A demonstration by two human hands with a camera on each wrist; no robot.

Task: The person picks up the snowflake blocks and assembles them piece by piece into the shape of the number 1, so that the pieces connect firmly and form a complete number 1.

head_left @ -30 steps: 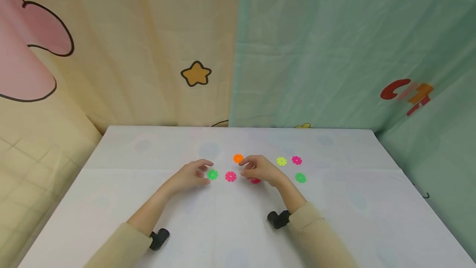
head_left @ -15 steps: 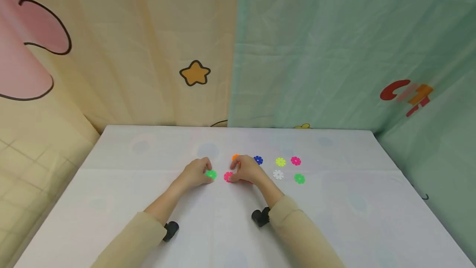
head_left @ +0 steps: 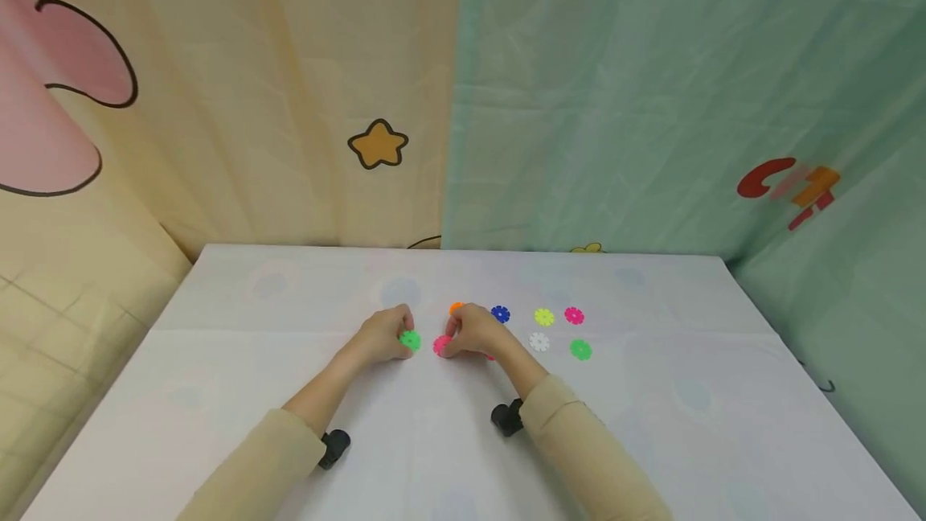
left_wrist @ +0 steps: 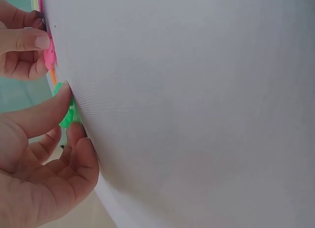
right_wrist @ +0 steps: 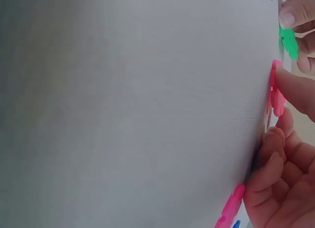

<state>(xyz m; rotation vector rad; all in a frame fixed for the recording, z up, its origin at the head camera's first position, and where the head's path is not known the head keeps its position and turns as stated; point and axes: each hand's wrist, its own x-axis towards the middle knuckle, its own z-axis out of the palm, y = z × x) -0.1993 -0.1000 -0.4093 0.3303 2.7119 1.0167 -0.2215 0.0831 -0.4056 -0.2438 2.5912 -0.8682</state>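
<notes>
On the white table my left hand [head_left: 382, 334] pinches a green notched plastic disc [head_left: 411, 341] between thumb and fingers. The disc [left_wrist: 64, 106] looks slightly tilted off the cloth in the left wrist view. Just to the right, my right hand [head_left: 479, 330] pinches a pink notched disc [head_left: 440, 346] at its edge, thumb on the near side. That pink disc [right_wrist: 277, 90] also leans in the right wrist view. The two discs are apart, side by side. Another pink disc [right_wrist: 230, 208] lies by the right hand, mostly hidden from the head view.
An orange disc [head_left: 456, 308] is partly covered behind the right hand. Farther right lie blue [head_left: 500, 314], yellow [head_left: 544, 317], pink [head_left: 574, 315], white [head_left: 538, 342] and green [head_left: 581, 350] discs. Curtains [head_left: 579, 103] hang behind the table [head_left: 289, 280].
My right hand has moved left from above the other pink disc to the pink one, uncovering the blue and white discs. The left hand has closed on the green disc.
</notes>
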